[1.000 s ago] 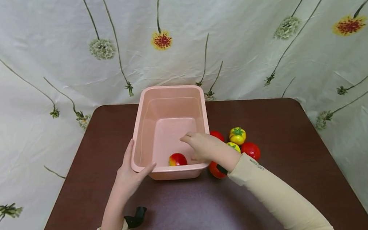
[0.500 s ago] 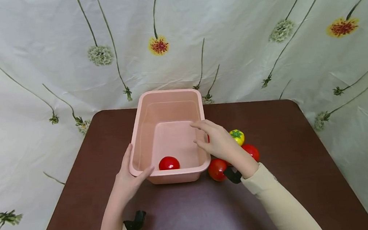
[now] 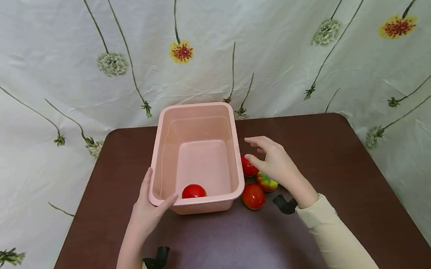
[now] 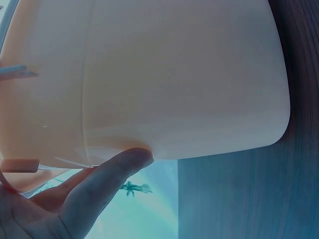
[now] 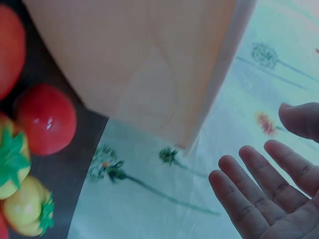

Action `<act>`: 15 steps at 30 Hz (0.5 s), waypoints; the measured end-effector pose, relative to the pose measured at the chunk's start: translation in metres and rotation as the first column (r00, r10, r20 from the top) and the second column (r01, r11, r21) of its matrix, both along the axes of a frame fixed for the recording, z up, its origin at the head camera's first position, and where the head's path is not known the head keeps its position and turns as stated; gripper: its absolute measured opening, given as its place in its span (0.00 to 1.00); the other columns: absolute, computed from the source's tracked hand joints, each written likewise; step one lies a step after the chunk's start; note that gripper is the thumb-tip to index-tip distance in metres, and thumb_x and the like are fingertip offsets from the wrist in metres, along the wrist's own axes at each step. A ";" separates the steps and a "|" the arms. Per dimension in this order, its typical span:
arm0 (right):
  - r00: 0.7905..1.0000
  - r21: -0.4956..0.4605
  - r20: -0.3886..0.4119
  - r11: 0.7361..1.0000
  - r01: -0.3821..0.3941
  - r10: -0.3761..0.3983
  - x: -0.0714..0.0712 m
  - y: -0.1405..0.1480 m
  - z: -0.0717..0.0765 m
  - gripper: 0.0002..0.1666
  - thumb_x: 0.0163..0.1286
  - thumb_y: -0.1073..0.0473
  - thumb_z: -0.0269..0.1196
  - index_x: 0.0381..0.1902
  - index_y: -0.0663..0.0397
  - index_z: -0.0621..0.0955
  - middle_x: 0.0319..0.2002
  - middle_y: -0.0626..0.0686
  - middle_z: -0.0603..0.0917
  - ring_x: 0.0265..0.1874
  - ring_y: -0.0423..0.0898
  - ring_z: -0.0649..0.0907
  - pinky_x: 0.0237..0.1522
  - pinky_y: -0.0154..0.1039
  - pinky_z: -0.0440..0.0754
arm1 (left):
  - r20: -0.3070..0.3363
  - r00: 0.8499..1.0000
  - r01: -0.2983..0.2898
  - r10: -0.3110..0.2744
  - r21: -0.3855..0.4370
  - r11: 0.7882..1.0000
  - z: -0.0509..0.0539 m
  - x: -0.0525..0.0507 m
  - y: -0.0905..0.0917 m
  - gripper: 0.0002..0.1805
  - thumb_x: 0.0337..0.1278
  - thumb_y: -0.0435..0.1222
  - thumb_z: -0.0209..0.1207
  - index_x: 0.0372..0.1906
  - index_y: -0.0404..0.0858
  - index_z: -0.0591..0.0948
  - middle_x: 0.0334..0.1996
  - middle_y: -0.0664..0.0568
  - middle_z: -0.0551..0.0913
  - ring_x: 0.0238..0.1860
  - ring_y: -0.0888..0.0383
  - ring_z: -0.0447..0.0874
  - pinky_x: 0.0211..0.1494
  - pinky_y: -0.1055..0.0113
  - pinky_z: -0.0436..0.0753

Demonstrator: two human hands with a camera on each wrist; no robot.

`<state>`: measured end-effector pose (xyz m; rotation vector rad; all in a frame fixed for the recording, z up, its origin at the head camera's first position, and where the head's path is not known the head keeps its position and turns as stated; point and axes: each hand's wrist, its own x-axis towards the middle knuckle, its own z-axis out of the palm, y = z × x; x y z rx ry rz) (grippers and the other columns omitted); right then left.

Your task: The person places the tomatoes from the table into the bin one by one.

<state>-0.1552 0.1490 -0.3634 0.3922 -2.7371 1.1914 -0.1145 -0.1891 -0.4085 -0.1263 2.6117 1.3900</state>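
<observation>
In the head view my left hand (image 3: 145, 214) holds the near left corner of a pink plastic bin (image 3: 202, 163), thumb over its front rim. The left wrist view shows a finger (image 4: 107, 186) pressed along the bin's pale wall (image 4: 184, 84). One glossy red fruit (image 3: 194, 191) lies inside near the front; the rim hides its lower part. My right hand (image 3: 276, 165) hovers just right of the bin over a cluster of fruit, fingers apart and holding nothing. A red fruit (image 3: 253, 197), another red one (image 3: 248, 166) and a yellow one with green leaves (image 3: 266, 182) show there.
The dark brown table (image 3: 217, 245) has rounded far corners. A white cloth with printed flowers (image 3: 269, 40) hangs behind and around it. A second yellow fruit (image 5: 29, 206) shows in the right wrist view.
My right hand has come up out of the bin and moved right, over the fruit cluster. The fruit in the bin has shifted left. My left hand stays on the bin.
</observation>
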 end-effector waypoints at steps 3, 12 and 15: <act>0.999 0.021 0.029 0.999 0.041 -0.042 0.002 0.011 -0.003 0.27 0.66 0.60 0.66 0.63 0.56 0.77 0.59 0.57 0.80 0.58 0.55 0.80 0.60 0.51 0.79 | 0.002 1.000 0.000 0.000 -0.002 1.000 0.001 0.000 0.000 0.57 0.56 0.54 0.65 0.79 0.61 0.36 0.79 0.42 0.48 0.75 0.38 0.55 0.71 0.35 0.62; 0.977 0.083 0.109 0.981 0.175 -0.184 0.012 0.048 -0.025 0.27 0.68 0.60 0.64 0.64 0.59 0.76 0.61 0.62 0.78 0.57 0.60 0.79 0.58 0.55 0.79 | 0.007 1.000 -0.004 0.004 0.001 1.000 0.000 0.000 0.001 0.57 0.57 0.53 0.65 0.79 0.60 0.37 0.79 0.42 0.48 0.74 0.37 0.56 0.70 0.35 0.62; 0.971 0.083 0.124 0.977 0.196 -0.205 0.015 0.057 -0.031 0.27 0.68 0.59 0.64 0.64 0.60 0.76 0.61 0.63 0.77 0.58 0.61 0.79 0.59 0.55 0.79 | 0.005 1.000 -0.006 0.006 0.005 1.000 -0.001 -0.001 0.000 0.57 0.56 0.54 0.65 0.79 0.61 0.37 0.79 0.42 0.49 0.74 0.38 0.56 0.71 0.35 0.62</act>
